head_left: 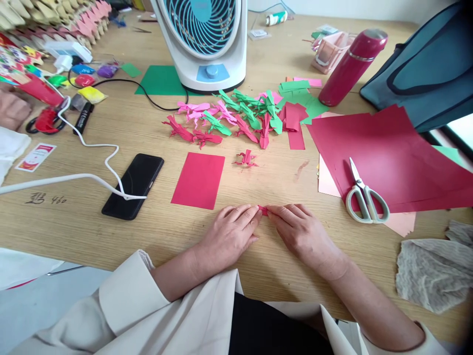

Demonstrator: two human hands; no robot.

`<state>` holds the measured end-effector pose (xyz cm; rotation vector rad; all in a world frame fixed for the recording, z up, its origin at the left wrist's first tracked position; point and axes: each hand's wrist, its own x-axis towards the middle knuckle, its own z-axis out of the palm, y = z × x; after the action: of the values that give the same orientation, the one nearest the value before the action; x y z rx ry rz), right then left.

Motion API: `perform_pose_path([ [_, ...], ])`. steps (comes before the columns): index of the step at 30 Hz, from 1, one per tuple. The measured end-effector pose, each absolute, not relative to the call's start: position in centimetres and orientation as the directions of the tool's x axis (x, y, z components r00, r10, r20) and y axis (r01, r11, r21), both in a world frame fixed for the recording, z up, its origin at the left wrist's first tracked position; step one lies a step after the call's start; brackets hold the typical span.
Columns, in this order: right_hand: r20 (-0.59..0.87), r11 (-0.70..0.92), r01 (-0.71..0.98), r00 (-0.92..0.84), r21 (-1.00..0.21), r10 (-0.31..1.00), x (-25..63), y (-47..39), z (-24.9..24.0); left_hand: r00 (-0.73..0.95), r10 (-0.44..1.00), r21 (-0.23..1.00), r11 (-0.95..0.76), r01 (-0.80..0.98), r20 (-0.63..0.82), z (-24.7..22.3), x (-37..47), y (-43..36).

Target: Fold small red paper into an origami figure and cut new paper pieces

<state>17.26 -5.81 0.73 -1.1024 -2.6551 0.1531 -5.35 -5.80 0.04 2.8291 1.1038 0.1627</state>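
Observation:
Between my two hands is a small folded piece of red paper, mostly hidden under the fingertips. My left hand is closed on its left end, and my right hand pinches the right end; both rest low over the table. Just beyond them lies a small red folded paper figure with thin legs. A flat red paper rectangle is to the left of it. Farther back, several folded figures in red, pink and green lie in a cluster.
White-handled scissors lie on large red sheets at right, by a red thermos and a grey cloth. A black phone with a white cable is at left. A fan stands behind. Another person's hand shows far left.

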Motion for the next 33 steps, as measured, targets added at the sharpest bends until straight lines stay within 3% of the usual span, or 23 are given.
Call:
perform_pose_path([
  [7,0.205,0.708,0.679,-0.678,-0.193,0.706,17.4,-5.8,0.6,0.73,0.67,0.14,-0.743,0.655,0.137,0.1,-6.5,-6.0],
  [21,0.229,0.723,0.668,-0.686,-0.176,0.69,17.1,-5.7,1.1,0.738,0.671,0.09,-0.741,0.665,0.071,0.1,-5.6,-6.0],
  [28,0.242,0.716,0.678,-0.676,-0.164,0.696,17.2,-5.8,0.8,0.749,0.639,0.142,-0.769,0.623,0.174,-0.3,-6.7,-5.8],
  [33,0.237,0.717,0.673,-0.678,-0.18,0.696,17.2,-5.8,0.9,0.75,0.651,0.151,-0.758,0.635,0.118,-0.1,-6.7,-5.8],
])
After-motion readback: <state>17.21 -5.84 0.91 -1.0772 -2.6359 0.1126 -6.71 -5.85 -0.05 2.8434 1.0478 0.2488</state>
